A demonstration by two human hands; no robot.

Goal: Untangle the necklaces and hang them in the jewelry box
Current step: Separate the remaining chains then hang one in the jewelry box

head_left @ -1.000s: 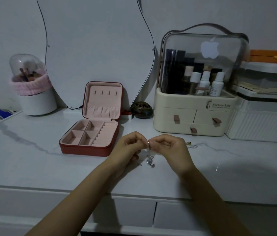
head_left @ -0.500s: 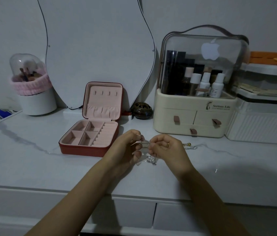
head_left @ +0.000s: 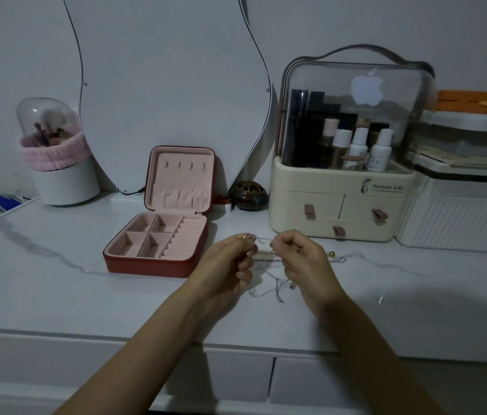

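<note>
Head view: left hand (head_left: pixel 225 263) and right hand (head_left: pixel 302 262) each pinch necklaces (head_left: pixel 269 287); tangle dangles between grips.

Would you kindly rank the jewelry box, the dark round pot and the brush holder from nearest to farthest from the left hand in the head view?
1. Jewelry box, just left of the left hand.
2. Dark round pot, behind, by the mirror.
3. Brush holder, far back left.

A cream cosmetics organizer (head_left: pixel 338 205), wavy mirror (head_left: pixel 161 85), and what looks like a brush holder (head_left: pixel 62 175) are parked on the marble surface (head_left: pixel 41 280).
</note>
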